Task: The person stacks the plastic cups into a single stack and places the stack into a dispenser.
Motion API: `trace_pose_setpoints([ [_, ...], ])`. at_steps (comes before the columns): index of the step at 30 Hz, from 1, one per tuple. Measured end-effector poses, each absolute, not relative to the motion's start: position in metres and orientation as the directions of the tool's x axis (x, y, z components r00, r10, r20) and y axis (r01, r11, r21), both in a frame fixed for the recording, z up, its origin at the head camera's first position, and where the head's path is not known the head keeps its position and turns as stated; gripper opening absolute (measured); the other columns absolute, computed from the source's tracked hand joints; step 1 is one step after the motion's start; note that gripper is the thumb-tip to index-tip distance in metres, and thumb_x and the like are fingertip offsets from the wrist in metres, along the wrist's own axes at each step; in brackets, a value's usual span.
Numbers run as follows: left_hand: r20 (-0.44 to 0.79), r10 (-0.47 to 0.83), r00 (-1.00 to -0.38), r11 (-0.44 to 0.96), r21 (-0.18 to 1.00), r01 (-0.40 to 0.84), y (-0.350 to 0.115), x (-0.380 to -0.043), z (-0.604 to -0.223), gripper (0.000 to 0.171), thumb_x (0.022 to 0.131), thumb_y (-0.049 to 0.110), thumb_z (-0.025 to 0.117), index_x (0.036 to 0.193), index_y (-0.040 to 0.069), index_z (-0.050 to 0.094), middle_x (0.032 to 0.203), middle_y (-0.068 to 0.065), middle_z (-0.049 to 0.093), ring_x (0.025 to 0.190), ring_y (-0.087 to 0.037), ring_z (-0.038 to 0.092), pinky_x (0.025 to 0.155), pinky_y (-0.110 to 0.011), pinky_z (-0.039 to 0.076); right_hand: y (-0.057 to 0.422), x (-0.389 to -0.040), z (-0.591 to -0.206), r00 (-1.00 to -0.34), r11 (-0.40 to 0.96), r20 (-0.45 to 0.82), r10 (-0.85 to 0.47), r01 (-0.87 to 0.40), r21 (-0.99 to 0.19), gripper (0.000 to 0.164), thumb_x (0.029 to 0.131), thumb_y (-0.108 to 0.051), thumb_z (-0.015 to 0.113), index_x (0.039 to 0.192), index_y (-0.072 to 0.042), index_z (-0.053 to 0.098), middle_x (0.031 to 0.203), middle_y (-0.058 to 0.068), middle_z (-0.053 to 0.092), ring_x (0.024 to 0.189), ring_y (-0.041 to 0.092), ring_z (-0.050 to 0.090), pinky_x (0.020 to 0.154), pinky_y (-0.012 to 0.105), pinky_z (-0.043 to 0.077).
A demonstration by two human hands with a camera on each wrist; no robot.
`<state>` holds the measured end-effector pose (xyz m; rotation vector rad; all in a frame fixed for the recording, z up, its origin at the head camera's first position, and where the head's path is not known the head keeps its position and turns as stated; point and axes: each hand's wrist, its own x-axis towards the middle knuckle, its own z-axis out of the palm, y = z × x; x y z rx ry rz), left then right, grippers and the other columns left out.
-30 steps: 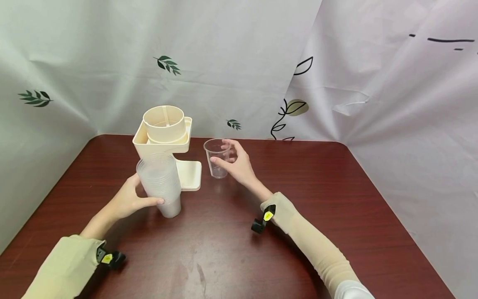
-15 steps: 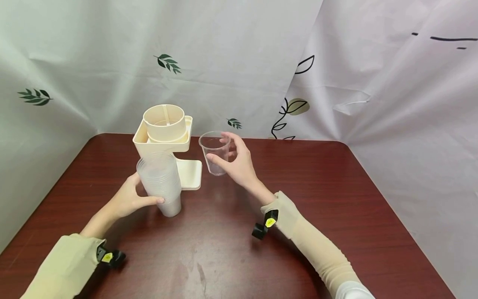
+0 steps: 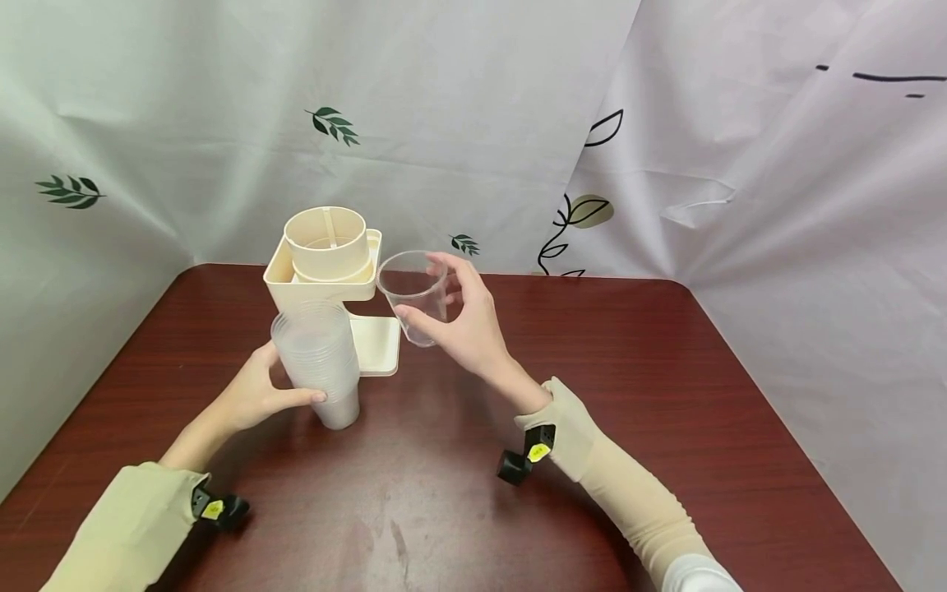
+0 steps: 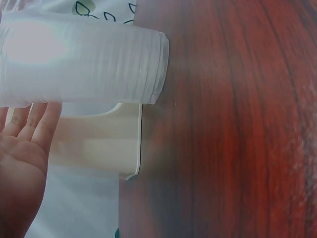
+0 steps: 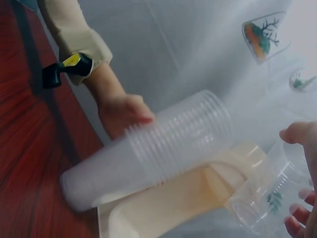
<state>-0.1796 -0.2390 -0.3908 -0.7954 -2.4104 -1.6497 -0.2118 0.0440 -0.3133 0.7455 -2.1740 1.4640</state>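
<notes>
A tall stack of nested clear plastic cups [image 3: 320,366] stands on the table, slightly tilted in the head view. My left hand [image 3: 255,390] grips it around the side, thumb across the front; in the right wrist view the thumb lies on the stack [image 5: 173,141]. Between thumb and fingers, my right hand [image 3: 469,329] holds a single clear plastic cup [image 3: 407,288] by its side. This cup is mouth up, tilted left, and overlaps the edge of the cream stand's foot [image 3: 377,345]. The stack hides part of the stand.
Behind the stack is a cream plastic stand [image 3: 320,289] with a square tray and a round ring [image 3: 325,259] on top. The dark red-brown table [image 3: 473,493] ends at a white patterned curtain [image 3: 473,148] at the back and sides.
My right hand has lifted the single cup and carried it left toward the stand, tilting it more. The left hand and the stack have stayed in place.
</notes>
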Motion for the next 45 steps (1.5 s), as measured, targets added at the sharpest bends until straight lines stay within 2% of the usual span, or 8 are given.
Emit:
trace_pose_setpoints([
  [7, 0.378, 0.348, -0.858, 0.279, 0.832, 0.480, -0.239, -0.179, -0.391, 0.071, 0.068, -0.011, 0.076, 0.129, 0.012, 0.048, 0.112, 0.021, 0.059, 0.100, 0.004, 0.058, 0.083, -0.010, 0.048, 0.040, -0.206, -0.303, -0.754, 0.287, 0.624, -0.204, -0.655, -0.699, 0.062, 0.076, -0.021, 0.081, 0.131, -0.013, 0.053, 0.120, 0.006, 0.054, 0.104, 0.018, 0.054, 0.080, 0.026, 0.050],
  [15, 0.379, 0.352, -0.856, 0.262, 0.838, 0.479, -0.239, -0.179, -0.392, 0.072, 0.068, -0.013, 0.076, 0.130, 0.013, 0.048, 0.112, 0.021, 0.059, 0.099, 0.004, 0.059, 0.082, -0.011, 0.049, 0.035, -0.202, -0.297, -0.743, 0.231, 0.635, -0.213, -0.669, -0.706, 0.064, 0.076, -0.018, 0.079, 0.133, -0.012, 0.050, 0.124, 0.007, 0.053, 0.109, 0.024, 0.055, 0.083, 0.029, 0.051],
  [22, 0.377, 0.356, -0.855, 0.251, 0.842, 0.477, -0.239, -0.179, -0.391, 0.072, 0.068, -0.013, 0.075, 0.129, 0.013, 0.048, 0.112, 0.020, 0.059, 0.099, 0.004, 0.059, 0.081, -0.012, 0.049, 0.030, -0.201, -0.291, -0.743, 0.186, 0.637, -0.205, -0.669, -0.720, 0.066, 0.078, -0.016, 0.079, 0.134, -0.011, 0.045, 0.123, 0.007, 0.057, 0.106, 0.016, 0.058, 0.086, 0.028, 0.051],
  [24, 0.375, 0.359, -0.855, 0.251, 0.843, 0.476, -0.239, -0.179, -0.391, 0.073, 0.068, -0.013, 0.075, 0.130, 0.013, 0.048, 0.113, 0.020, 0.059, 0.099, 0.003, 0.059, 0.081, -0.012, 0.049, 0.028, -0.201, -0.289, -0.747, 0.165, 0.632, -0.206, -0.663, -0.730, 0.068, 0.078, -0.015, 0.078, 0.135, -0.010, 0.042, 0.123, 0.008, 0.058, 0.105, 0.015, 0.058, 0.086, 0.028, 0.051],
  [29, 0.374, 0.359, -0.855, 0.257, 0.841, 0.475, -0.239, -0.179, -0.391, 0.074, 0.069, -0.013, 0.075, 0.132, 0.012, 0.047, 0.114, 0.019, 0.058, 0.101, 0.003, 0.059, 0.083, -0.011, 0.049, 0.022, -0.202, -0.285, -0.743, 0.098, 0.633, -0.217, -0.662, -0.743, 0.069, 0.080, -0.011, 0.076, 0.137, -0.007, 0.037, 0.125, 0.012, 0.057, 0.106, 0.023, 0.059, 0.088, 0.027, 0.052],
  [34, 0.378, 0.357, -0.854, 0.257, 0.839, 0.479, -0.239, -0.179, -0.391, 0.073, 0.069, -0.013, 0.075, 0.131, 0.012, 0.047, 0.113, 0.019, 0.059, 0.100, 0.003, 0.059, 0.082, -0.011, 0.049, 0.016, -0.201, -0.280, -0.731, 0.048, 0.641, -0.233, -0.667, -0.743, 0.068, 0.081, -0.009, 0.074, 0.138, -0.007, 0.036, 0.128, 0.013, 0.056, 0.110, 0.021, 0.059, 0.090, 0.026, 0.052],
  [40, 0.379, 0.362, -0.852, 0.252, 0.840, 0.480, -0.239, -0.179, -0.391, 0.073, 0.068, -0.013, 0.075, 0.131, 0.013, 0.048, 0.113, 0.019, 0.059, 0.099, 0.003, 0.060, 0.081, -0.012, 0.049, 0.012, -0.199, -0.276, -0.729, -0.022, 0.632, -0.264, -0.650, -0.760, 0.068, 0.082, -0.006, 0.072, 0.139, -0.005, 0.033, 0.132, 0.019, 0.053, 0.118, 0.030, 0.057, 0.092, 0.027, 0.052],
  [45, 0.378, 0.361, -0.852, 0.258, 0.838, 0.481, -0.239, -0.179, -0.391, 0.073, 0.069, -0.013, 0.076, 0.131, 0.012, 0.047, 0.113, 0.020, 0.059, 0.099, 0.003, 0.059, 0.082, -0.012, 0.049, 0.009, -0.199, -0.274, -0.711, -0.043, 0.644, -0.281, -0.661, -0.749, 0.067, 0.083, -0.004, 0.071, 0.138, -0.003, 0.033, 0.132, 0.021, 0.053, 0.119, 0.030, 0.057, 0.092, 0.028, 0.052],
])
